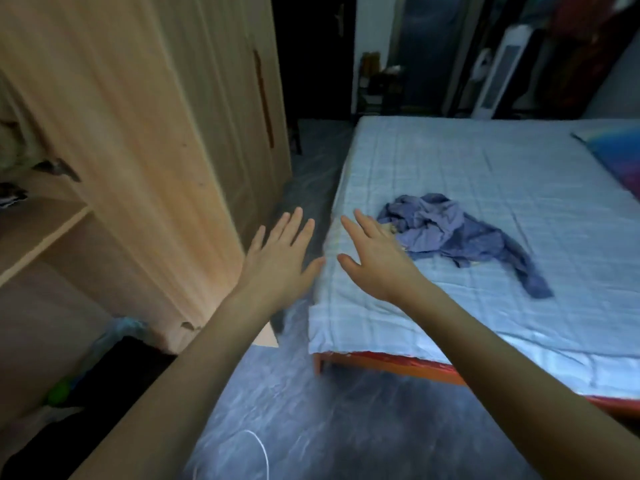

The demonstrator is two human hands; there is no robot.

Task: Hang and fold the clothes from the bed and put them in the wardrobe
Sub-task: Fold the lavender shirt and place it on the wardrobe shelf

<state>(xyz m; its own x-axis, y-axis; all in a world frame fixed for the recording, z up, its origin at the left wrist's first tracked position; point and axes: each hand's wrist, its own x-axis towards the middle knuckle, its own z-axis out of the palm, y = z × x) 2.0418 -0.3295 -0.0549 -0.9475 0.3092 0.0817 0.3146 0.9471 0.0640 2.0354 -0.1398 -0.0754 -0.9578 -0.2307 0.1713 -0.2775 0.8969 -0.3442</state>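
A crumpled blue-purple garment (pixel 457 233) lies on the bed (pixel 485 174), near its left front corner, on a pale blue checked sheet. My right hand (pixel 374 258) is stretched out flat with straight fingers, just left of the garment and not touching it. My left hand (pixel 280 258) is held out flat too, over the floor gap between the bed and the wardrobe (pixel 149 133). Both hands hold nothing. The wooden wardrobe stands on the left with its door swung open, and a shelf (pixel 38 230) inside shows some dark fabric at the far left.
A narrow strip of grey marbled floor (pixel 304 403) runs between wardrobe and bed. A colourful pillow (pixel 616 150) lies at the bed's right edge. Dark items and a plastic bag (pixel 114 337) fill the wardrobe's bottom. A white tower fan (pixel 498 74) stands behind the bed.
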